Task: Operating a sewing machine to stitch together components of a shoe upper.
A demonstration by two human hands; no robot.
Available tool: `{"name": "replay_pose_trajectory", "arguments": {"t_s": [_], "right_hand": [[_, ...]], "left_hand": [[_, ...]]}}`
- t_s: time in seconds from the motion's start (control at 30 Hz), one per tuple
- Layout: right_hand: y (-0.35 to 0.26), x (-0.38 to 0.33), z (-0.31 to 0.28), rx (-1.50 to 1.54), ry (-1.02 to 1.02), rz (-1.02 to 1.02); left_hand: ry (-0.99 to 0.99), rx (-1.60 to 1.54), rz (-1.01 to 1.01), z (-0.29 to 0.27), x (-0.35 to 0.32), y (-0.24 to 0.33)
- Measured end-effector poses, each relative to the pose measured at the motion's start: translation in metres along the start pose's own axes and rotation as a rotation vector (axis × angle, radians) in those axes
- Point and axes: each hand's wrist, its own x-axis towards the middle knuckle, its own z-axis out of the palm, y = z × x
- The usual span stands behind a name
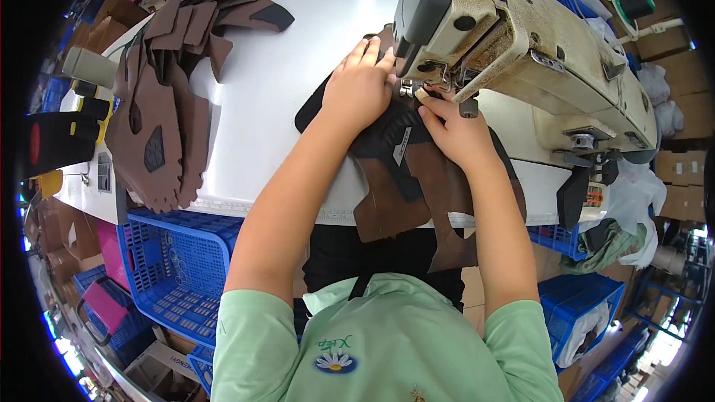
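A brown and black shoe upper [391, 212] lies on the white sewing table under the head of an industrial sewing machine [514, 37]. Its near end hangs over the table's front edge. My left hand [359, 89] rests flat on the upper's black part, left of the presser foot, fingers stretched forward. Right of the foot, my right hand [460, 132] has thumb and index finger closed on the upper's edge, a pale wrap on one fingertip. The needle area is partly hidden by the machine head and my fingers.
Brown cut upper pieces [167, 104] are piled on the table's left side. A blue basket [175, 268] stands below the front edge at left, another blue crate [577, 313] at lower right. Thread spools [633, 7] stand at upper right.
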Motion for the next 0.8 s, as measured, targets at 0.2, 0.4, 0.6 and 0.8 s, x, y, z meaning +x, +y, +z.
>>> {"name": "replay_pose_trajectory", "arguments": {"t_s": [0.2,0.4,0.6,0.8], "right_hand": [[0.0018,0.0024,0.0016,-0.004,-0.002,0.018],[0.0033,0.0031,0.0060,0.018,0.056,0.005],[0.0034,0.0037,0.0091,0.055,0.140,-0.052],[0.0067,0.0011,0.0071,0.027,0.084,-0.031]], "left_hand": [[-0.027,0.008,0.003,0.0005,0.0062,-0.0041],[-0.050,-0.011,-0.010,-0.0026,0.0098,-0.0019],[0.007,-0.036,0.003,0.0054,0.0096,-0.0069],[0.091,-0.018,-0.002,0.0017,0.0040,-0.0059]]}}
